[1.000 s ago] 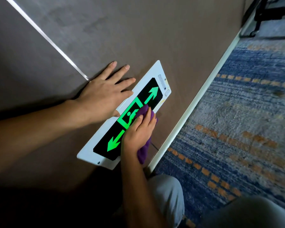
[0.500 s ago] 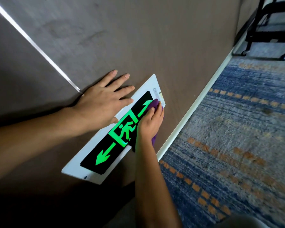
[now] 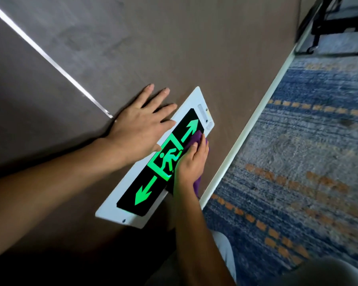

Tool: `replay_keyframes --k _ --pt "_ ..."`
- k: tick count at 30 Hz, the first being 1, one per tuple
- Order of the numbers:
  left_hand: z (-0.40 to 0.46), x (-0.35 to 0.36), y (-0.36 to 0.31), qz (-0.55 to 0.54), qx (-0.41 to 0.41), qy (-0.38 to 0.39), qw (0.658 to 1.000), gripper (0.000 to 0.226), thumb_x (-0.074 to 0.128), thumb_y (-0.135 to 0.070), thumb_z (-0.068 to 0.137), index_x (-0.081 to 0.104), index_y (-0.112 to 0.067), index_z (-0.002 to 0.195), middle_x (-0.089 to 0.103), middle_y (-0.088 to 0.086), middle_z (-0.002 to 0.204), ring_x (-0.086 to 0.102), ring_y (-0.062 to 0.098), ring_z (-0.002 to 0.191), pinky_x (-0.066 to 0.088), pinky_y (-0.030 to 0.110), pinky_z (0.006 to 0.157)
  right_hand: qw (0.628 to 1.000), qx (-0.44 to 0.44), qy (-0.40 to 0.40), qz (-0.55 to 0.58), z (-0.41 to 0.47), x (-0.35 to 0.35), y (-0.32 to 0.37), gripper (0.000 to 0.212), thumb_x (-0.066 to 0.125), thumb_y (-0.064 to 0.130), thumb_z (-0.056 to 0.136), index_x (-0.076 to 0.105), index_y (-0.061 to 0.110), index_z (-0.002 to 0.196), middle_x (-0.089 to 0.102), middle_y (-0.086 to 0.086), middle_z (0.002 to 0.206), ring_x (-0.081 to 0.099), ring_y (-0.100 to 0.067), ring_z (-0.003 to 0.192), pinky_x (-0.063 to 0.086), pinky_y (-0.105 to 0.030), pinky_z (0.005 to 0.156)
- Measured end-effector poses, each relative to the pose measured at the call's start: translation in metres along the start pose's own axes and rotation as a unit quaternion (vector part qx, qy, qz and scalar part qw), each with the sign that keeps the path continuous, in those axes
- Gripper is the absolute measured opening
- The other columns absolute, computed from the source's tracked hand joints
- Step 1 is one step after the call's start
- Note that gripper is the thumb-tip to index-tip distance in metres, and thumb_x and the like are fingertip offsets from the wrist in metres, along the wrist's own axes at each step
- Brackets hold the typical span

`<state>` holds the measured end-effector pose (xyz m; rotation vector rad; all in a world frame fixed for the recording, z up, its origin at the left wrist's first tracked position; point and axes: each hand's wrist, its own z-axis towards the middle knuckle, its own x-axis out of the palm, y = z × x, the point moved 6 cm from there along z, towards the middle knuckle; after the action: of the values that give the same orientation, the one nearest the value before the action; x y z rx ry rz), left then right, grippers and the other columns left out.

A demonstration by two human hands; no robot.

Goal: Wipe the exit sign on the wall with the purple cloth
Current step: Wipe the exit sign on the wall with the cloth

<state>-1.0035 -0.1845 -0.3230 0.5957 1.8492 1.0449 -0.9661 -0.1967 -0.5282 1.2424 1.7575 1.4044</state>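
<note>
Beside the long white-framed exit sign (image 3: 120,205), the left hand (image 3: 140,129) lies flat. The right hand (image 3: 191,164) (nearer the sign's upper arrow) clutches the crumpled purple cloth (image 3: 195,138), with the sign's long axis running ahead.

a corridor in a hotel or office building. a lit green-and-black exit sign (image 3: 153,174) sits low on the brown panelled wall (image 3: 174,48). beside it lies a blue carpet with orange dashes (image 3: 298,172).
</note>
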Motion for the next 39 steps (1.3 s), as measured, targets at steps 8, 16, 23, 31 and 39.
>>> replay_keyframes --k 8,16,23,31,39 --pt "0.001 0.003 0.000 -0.005 -0.006 0.009 1.000 0.078 0.055 -0.067 0.088 0.037 -0.031 0.156 0.014 0.004 0.171 -0.006 0.039 0.157 -0.007 0.061 0.123 0.999 -0.030 0.041 0.000 0.075 0.001 0.045 0.047 0.032 0.033 0.111 0.038 0.030 0.157 0.029 0.005 0.169 0.021 -0.018 0.158 0.022 -0.042 0.127" --pt "0.000 -0.001 0.001 -0.011 -0.009 0.006 1.000 0.077 0.055 -0.067 0.089 0.037 -0.032 0.155 0.015 0.004 0.171 -0.004 0.039 0.157 -0.007 0.060 0.124 0.998 -0.016 0.055 0.021 0.081 -0.002 0.042 0.058 0.036 0.043 0.106 0.016 0.040 0.161 0.039 0.004 0.164 0.043 -0.027 0.149 0.038 -0.049 0.120" --pt "0.000 0.000 0.001 -0.007 -0.007 0.011 1.000 0.076 0.053 -0.065 0.090 0.036 -0.031 0.156 0.014 0.005 0.171 -0.005 0.040 0.157 -0.006 0.061 0.123 0.997 0.018 0.060 0.035 0.082 -0.002 0.027 0.052 0.033 0.042 0.108 0.032 0.032 0.159 0.043 0.002 0.162 0.039 -0.025 0.150 0.036 -0.052 0.121" --pt "0.000 -0.003 0.000 -0.014 -0.013 0.008 1.000 0.074 0.053 -0.063 0.092 0.038 -0.025 0.154 0.012 0.007 0.171 -0.004 0.037 0.158 -0.003 0.059 0.124 0.973 -0.217 0.073 0.009 0.049 0.015 0.124 0.047 0.042 0.023 0.109 0.042 0.021 0.156 0.035 -0.005 0.166 0.017 -0.025 0.160 0.011 -0.039 0.128" --pt "-0.001 0.000 0.002 -0.011 -0.009 0.003 1.000 0.075 0.054 -0.062 0.092 0.041 -0.023 0.153 0.015 0.007 0.171 -0.002 0.038 0.157 -0.003 0.059 0.125 0.993 -0.094 0.072 -0.010 0.080 -0.001 0.054 0.047 0.035 0.035 0.111 0.041 0.027 0.156 0.035 -0.001 0.167 0.022 -0.021 0.158 0.025 -0.049 0.126"
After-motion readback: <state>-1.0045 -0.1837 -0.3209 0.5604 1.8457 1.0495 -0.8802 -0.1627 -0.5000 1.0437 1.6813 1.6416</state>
